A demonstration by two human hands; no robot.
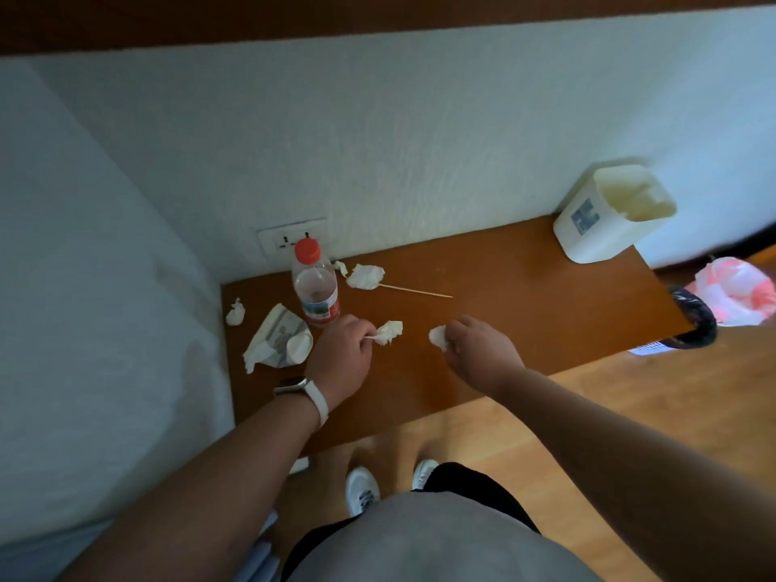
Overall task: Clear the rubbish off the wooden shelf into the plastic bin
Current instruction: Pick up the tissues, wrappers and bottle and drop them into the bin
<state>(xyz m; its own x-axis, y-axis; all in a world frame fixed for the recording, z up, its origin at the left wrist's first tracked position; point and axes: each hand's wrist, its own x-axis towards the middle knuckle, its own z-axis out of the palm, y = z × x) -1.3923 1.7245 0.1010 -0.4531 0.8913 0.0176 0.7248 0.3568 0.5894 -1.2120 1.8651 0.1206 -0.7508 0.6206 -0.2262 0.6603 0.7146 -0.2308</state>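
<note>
The wooden shelf [525,304] runs along the wall. My left hand [342,354] pinches a crumpled white tissue [388,331] just above the shelf. My right hand [478,350] grips another small tissue wad [437,337]. A clear bottle with a red cap [315,287] stands behind my left hand. Beside it lies a torn paper wrapper [279,340]. A tissue ball [236,313] sits at the far left, and a bigger tissue [365,276] with a wooden skewer [418,291] lies near the wall. The white plastic bin [609,220] stands at the shelf's right end.
A bed with white sheets [92,308] borders the shelf on the left. A wall socket [292,239] sits behind the bottle. On the floor to the right stands a black basket lined with a pink-and-white bag [735,296]. My feet [363,489] stand on the wooden floor.
</note>
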